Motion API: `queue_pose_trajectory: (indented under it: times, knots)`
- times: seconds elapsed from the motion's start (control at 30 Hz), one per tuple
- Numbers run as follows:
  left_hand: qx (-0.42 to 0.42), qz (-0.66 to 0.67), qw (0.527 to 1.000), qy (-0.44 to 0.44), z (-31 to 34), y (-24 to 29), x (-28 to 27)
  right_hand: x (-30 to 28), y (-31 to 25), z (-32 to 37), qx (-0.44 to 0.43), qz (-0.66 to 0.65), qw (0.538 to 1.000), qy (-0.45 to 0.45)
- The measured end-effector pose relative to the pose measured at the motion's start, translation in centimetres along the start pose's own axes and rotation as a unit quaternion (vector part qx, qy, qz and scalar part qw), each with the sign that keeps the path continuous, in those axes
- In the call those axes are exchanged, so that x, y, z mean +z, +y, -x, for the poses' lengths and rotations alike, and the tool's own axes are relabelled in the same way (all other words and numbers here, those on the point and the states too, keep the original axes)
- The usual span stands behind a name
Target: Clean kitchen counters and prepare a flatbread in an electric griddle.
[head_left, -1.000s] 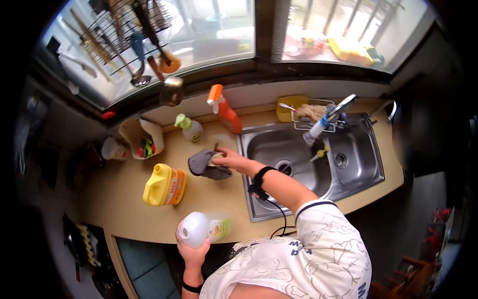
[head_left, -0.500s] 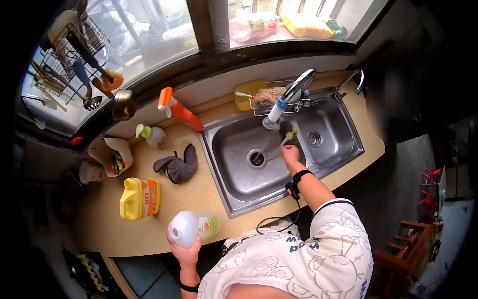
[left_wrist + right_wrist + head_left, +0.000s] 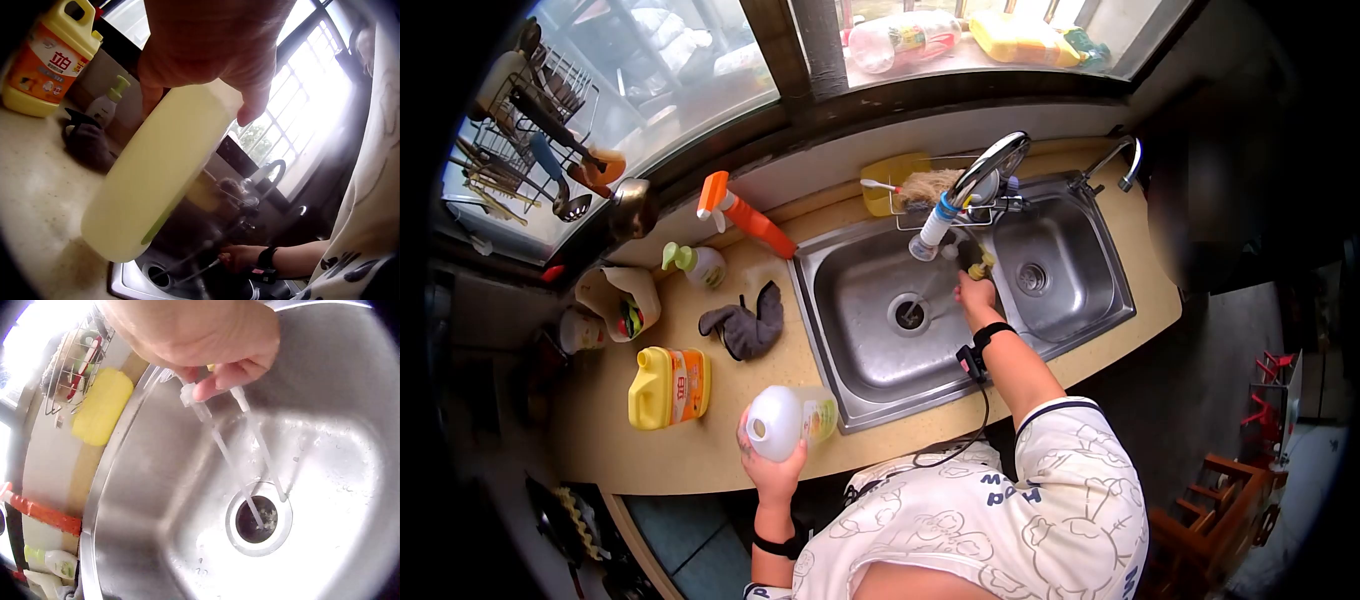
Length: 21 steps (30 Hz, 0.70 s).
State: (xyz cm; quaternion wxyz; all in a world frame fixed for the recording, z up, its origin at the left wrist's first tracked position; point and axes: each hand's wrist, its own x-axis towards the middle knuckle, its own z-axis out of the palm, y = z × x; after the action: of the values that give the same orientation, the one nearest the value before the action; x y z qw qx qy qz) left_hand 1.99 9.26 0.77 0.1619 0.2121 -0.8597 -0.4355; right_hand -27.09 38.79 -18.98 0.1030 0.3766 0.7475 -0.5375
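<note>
My left hand [image 3: 772, 467] grips a pale translucent plastic bottle [image 3: 776, 424] near its uncapped neck, tilted over the counter's front edge. A label shows on its far side. Over the large sink basin [image 3: 855, 330], my right hand [image 3: 977, 293] pinches a bottle pump with a yellow head [image 3: 981, 266]. In the right wrist view, two thin white dip tubes [image 3: 236, 472] hang below the fingers, their ends close to the drain [image 3: 253, 519]. The hand hides most of the pump parts there. A grey cloth [image 3: 745, 322] lies crumpled on the counter, left of the sink.
A yellow detergent jug [image 3: 670, 387], a green-topped pump bottle [image 3: 695, 265] and an orange spray bottle [image 3: 750, 220] stand on the counter. The tap with a white filter nozzle [image 3: 930, 235] overhangs the basin. A wire rack [image 3: 935, 205] sits behind the sink.
My right hand has left the grey cloth on the counter, moved right into the sink and taken hold of the pump. The left hand keeps its grip on the bottle.
</note>
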Motion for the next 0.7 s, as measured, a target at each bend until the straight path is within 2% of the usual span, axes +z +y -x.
queue_pose_trajectory:
  times: [0.03,0.17,0.23,0.3,0.37,0.5,0.53,0.6,0.67,0.7]
  knots:
    - [0.016,-0.023,1.0,0.001,-0.2,-0.2,0.1,0.5,0.1,-0.1,0.028,-0.057,0.998,-0.003]
    - [0.013,-0.024,1.0,0.009,-0.8,0.0,0.5,2.5,1.4,0.2,0.036,-0.067,0.996,-0.052]
    - [0.007,-0.025,0.999,0.024,-0.9,-0.5,0.7,4.7,3.1,-2.4,-0.106,0.068,0.992,-0.028]
    - [0.003,-0.029,0.999,0.038,-1.0,-0.6,0.7,6.7,3.4,-5.6,-0.145,0.088,0.985,0.041]
    - [0.009,-0.057,0.998,0.031,-1.3,-0.4,0.6,7.0,0.7,-6.2,-0.04,0.133,0.99,0.006]
    - [-0.003,-0.027,0.999,0.044,-1.3,-0.5,0.5,6.8,-1.4,-6.9,-0.04,0.182,0.983,-0.006]
    - [-0.007,-0.02,0.999,0.041,-1.3,-0.5,0.4,6.9,-1.9,-6.1,-0.065,0.209,0.975,0.042]
    - [-0.01,-0.012,0.999,0.041,-1.4,-0.4,0.2,6.4,-2.4,-5.2,-0.076,0.221,0.971,0.046]
    - [0.045,-0.086,0.995,0.017,-1.5,-0.3,-0.3,5.6,-3.5,-3.5,-0.07,0.232,0.969,0.037]
    - [0.042,-0.087,0.995,0.019,-1.5,-0.2,-0.4,5.2,-3.7,-2.4,-0.072,0.234,0.969,0.035]
